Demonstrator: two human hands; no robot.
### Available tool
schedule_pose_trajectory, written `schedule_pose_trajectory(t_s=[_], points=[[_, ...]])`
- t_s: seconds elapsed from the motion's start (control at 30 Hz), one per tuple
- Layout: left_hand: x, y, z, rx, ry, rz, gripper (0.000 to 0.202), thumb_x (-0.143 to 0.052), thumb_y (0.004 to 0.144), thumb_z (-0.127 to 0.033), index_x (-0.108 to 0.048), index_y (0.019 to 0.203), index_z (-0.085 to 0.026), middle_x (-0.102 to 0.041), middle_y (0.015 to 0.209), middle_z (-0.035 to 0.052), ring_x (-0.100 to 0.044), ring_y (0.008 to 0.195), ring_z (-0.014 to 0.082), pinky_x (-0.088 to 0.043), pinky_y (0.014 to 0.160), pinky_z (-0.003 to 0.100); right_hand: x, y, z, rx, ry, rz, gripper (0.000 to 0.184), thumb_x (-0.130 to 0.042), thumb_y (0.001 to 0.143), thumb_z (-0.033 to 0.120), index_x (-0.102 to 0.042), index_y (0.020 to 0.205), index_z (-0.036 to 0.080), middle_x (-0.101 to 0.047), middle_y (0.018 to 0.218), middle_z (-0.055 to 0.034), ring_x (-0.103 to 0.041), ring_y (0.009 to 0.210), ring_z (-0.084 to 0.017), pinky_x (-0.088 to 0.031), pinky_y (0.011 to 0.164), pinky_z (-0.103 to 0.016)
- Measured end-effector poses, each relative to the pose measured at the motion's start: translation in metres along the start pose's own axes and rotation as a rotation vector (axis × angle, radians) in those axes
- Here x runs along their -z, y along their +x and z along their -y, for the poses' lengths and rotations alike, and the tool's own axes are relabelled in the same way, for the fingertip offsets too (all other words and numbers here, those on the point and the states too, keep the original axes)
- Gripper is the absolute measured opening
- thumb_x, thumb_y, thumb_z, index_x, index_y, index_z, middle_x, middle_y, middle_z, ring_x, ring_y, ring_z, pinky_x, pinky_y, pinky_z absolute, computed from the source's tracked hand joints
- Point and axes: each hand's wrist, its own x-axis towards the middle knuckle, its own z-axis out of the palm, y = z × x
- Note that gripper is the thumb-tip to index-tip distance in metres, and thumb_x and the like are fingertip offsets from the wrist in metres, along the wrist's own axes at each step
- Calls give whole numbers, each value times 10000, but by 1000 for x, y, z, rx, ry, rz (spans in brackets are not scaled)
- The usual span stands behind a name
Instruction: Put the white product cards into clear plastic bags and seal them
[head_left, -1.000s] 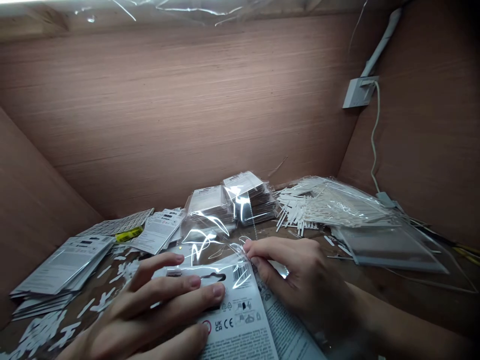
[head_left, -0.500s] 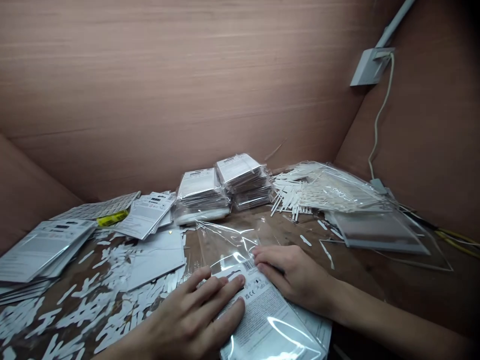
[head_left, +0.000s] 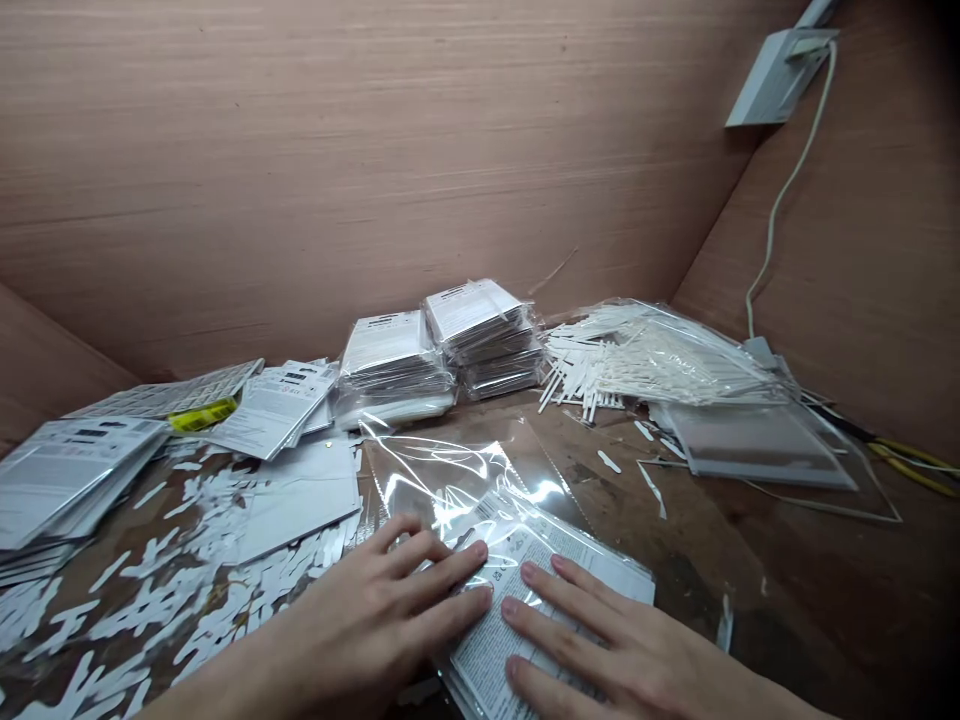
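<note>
A printed card (head_left: 551,545) with small text lies inside a clear plastic sleeve right in front of me, apparently on top of other cards. The sleeve's transparent open part (head_left: 442,475) stretches beyond the card's far edge and shines with glare. My left hand (head_left: 397,600) rests on the card's left side, fingers stretched out. On its right and near part lies my right hand (head_left: 592,640), flat with the fingers spread. Neither hand is closed round anything. The card's near corner is partly hidden under the hands.
Wrapped card stacks (head_left: 480,340) stand by the back wall. Loose cards (head_left: 75,480) and white paper scraps (head_left: 187,590) cover the left. Yellow tape (head_left: 202,414) lies among them. White sticks (head_left: 577,370) spill from a plastic bag (head_left: 682,360) at right, beside clear sleeves (head_left: 757,450). A cable (head_left: 780,210) hangs down.
My right hand has moved from the card's top edge toward me and now lies flat on it. The card and sleeve have turned somewhat. My left hand stays almost in place; the view shifted slightly.
</note>
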Motion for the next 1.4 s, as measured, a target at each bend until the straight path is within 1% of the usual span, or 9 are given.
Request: schedule_pose_trajectory(t_s=[0.13,0.27,0.43,0.6,0.7,0.83,1.07,1.27,1.4], points=[[5,-2,4,148,-331,-47,430,-687,833,-293,-628,1252,-218,-715,1248,85,-663,1041,252,-531,980,433,4,-1,-5,1,46,28,313,-507,1071,342,-637,1348,276,-620,1485,3,-603,1353,-278,-531,1121,-445],[-15,2,1,414,-285,-212,203,-705,933,-279,-684,1121,-205,-670,1105,86,-666,946,189,-579,805,296,21,3,-14,19,184,152,346,-483,1072,279,-605,1390,219,-604,1500,-63,-541,1415,-304,-477,1173,-477],[-30,6,9,490,-270,-256,145,-588,1004,-204,-723,1053,-195,-700,909,41,-669,779,144,-540,691,239,38,3,-20,-47,360,236,281,-529,1019,217,-656,1268,190,-656,1435,-90,-516,1430,-348,-367,1229,-537],[-31,4,14,544,-295,-207,181,-532,1003,-158,-699,1065,-193,-735,867,27,-689,750,153,-521,683,247,13,-9,-12,-152,400,96,168,-560,978,186,-686,1089,197,-760,1168,-106,-617,1325,-315,-252,1264,-554],[-23,9,14,577,-400,-128,147,-512,1001,-145,-651,1015,-191,-713,813,-4,-652,676,129,-491,634,227,-6,-15,-10,-163,375,18,180,-610,960,217,-686,1123,211,-746,1199,-103,-634,1293,-292,-176,1278,-568],[-6,17,15,486,-427,-54,239,-453,977,-60,-647,1007,-197,-683,841,7,-624,701,126,-475,634,222,0,-12,-14,-164,435,90,330,-624,970,384,-664,1239,197,-707,1293,-125,-595,1331,-320,-216,1266,-598],[7,21,19,43,-258,121,238,-521,954,-60,-663,1093,-189,-737,1174,66,-618,945,196,-477,807,335,25,-2,-18,-209,518,191,299,-580,990,328,-674,1238,192,-718,1246,-113,-588,1340,-301,-244,1269,-578],[5,18,29,-12,-267,170,117,-559,940,-99,-625,981,-187,-728,1103,69,-598,885,186,-458,775,349,25,-4,-17,-237,567,155,313,-601,953,280,-685,1241,189,-726,1239,-115,-592,1347,-299,-206,1280,-578],[8,14,32,-17,-261,180,179,-582,951,-109,-655,1073,-218,-736,1177,48,-598,1039,222,-455,878,374,27,-2,-18,-251,576,135,322,-624,920,262,-699,1226,195,-743,1195,-109,-618,1317,-299,-235,1276,-566]])
